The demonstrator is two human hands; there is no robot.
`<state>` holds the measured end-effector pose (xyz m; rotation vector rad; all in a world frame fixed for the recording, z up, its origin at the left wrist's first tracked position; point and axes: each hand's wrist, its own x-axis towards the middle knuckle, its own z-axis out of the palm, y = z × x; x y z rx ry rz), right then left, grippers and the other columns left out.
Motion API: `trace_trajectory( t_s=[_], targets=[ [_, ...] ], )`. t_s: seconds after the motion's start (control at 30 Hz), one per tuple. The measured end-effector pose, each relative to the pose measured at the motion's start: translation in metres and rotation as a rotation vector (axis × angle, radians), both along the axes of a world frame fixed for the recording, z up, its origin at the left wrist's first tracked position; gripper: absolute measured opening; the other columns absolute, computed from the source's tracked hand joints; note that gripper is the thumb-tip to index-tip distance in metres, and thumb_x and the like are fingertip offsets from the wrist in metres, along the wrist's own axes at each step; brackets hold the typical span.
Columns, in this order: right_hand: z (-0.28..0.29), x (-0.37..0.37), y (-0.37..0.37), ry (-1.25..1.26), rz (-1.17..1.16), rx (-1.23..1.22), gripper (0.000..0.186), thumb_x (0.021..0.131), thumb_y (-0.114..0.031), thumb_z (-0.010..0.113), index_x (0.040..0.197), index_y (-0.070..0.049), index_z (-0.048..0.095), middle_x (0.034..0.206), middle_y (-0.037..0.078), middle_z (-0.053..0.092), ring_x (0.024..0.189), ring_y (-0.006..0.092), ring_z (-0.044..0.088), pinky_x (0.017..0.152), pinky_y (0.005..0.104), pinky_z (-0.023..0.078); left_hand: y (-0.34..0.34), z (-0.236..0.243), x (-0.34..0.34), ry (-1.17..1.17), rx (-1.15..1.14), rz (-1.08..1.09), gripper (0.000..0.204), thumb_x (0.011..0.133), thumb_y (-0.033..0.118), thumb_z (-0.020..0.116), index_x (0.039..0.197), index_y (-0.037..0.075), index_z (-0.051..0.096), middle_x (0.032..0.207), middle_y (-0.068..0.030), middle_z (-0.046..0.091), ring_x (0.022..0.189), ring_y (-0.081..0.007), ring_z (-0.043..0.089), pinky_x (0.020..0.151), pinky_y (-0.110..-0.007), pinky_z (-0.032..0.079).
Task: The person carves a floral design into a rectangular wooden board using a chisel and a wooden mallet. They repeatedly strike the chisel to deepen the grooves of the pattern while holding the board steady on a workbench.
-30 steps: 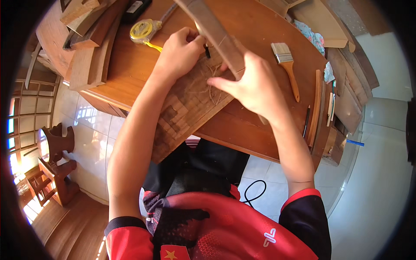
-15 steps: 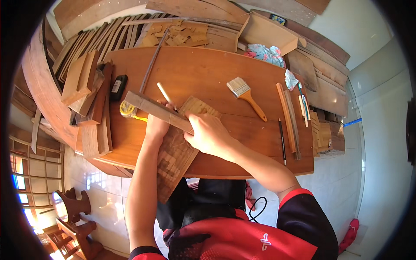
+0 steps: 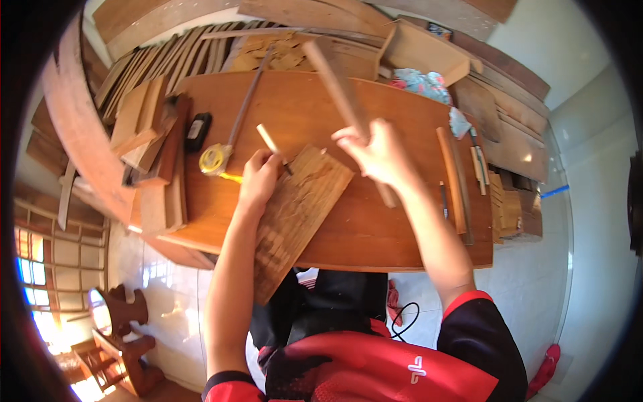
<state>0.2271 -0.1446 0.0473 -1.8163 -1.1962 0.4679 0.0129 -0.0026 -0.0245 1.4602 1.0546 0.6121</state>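
Note:
Closed around a slim chisel with a pale handle (image 3: 266, 138), my left hand (image 3: 260, 177) is at the upper left edge of a carved wooden board (image 3: 305, 208). The chisel's dark end points down toward the board. This board lies tilted across the table's near edge and overhangs it toward my lap. Right of the board, my right hand (image 3: 382, 155) grips a long wooden bar (image 3: 333, 79) from above. The bar slants over the table, blurred by motion, and hides the paintbrush there.
A yellow tape measure (image 3: 213, 159) and a black case (image 3: 198, 130) lie on the brown table (image 3: 335, 251), left of my left hand. Wood blocks (image 3: 140, 117) are piled at the left. Wood strips (image 3: 453, 181) and a pencil (image 3: 443, 199) lie at the right. Behind stands an open cardboard box (image 3: 429, 53).
My right hand has swung the wooden bar off to the right, away from the chisel and board. My left hand still holds the chisel, and the board's carved top is more exposed.

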Motion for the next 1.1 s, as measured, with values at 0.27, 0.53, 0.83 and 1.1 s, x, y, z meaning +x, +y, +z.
trace_trajectory(
  t_s=[0.27, 0.53, 0.83, 1.1],
  targets=[
    [-0.008, -0.01, -0.052, 0.332, 0.083, -0.207, 0.037, 0.099, -0.024, 0.071, 0.121, 0.004, 0.062, 0.074, 0.008, 0.069, 0.042, 0.0103, 0.054, 0.038, 0.0288, 0.044, 0.006, 0.047, -0.032, 0.008, 0.038, -0.19, 0.027, 0.104, 0.028, 0.056, 0.112, 0.005, 0.065, 0.104, -0.0042, 0.068, 0.099, -0.0123, 0.065, 0.085, -0.031, 0.052],
    [-0.018, -0.025, -0.062, 0.582, 0.282, -0.278, 0.048, 0.102, -0.03, 0.066, 0.134, 0.004, 0.055, 0.093, 0.012, 0.074, 0.046, 0.0102, 0.055, 0.041, 0.0273, 0.046, -0.019, 0.061, -0.094, 0.124, -0.046, -0.264, 0.033, 0.103, 0.027, 0.057, 0.113, -0.003, 0.064, 0.112, -0.0108, 0.073, 0.101, -0.0159, 0.066, 0.083, -0.031, 0.056],
    [-0.024, -0.004, -0.027, 0.555, 0.21, -0.229, 0.043, 0.103, -0.029, 0.065, 0.126, 0.006, 0.057, 0.091, 0.011, 0.071, 0.049, 0.0104, 0.056, 0.042, 0.0288, 0.05, -0.029, 0.05, -0.079, 0.122, 0.062, -0.3, 0.029, 0.101, 0.023, 0.062, 0.11, -0.004, 0.062, 0.107, -0.0141, 0.073, 0.094, -0.0177, 0.068, 0.069, -0.032, 0.06],
    [-0.018, 0.022, -0.011, 0.616, 0.243, -0.236, 0.039, 0.101, -0.04, 0.067, 0.108, -0.002, 0.057, 0.084, 0.006, 0.065, 0.048, 0.0084, 0.053, 0.039, 0.0265, 0.044, -0.01, 0.042, -0.036, -0.032, 0.058, -0.223, 0.029, 0.101, 0.011, 0.064, 0.126, -0.003, 0.06, 0.099, -0.0087, 0.073, 0.082, -0.0123, 0.068, 0.069, -0.024, 0.054]
  ],
)
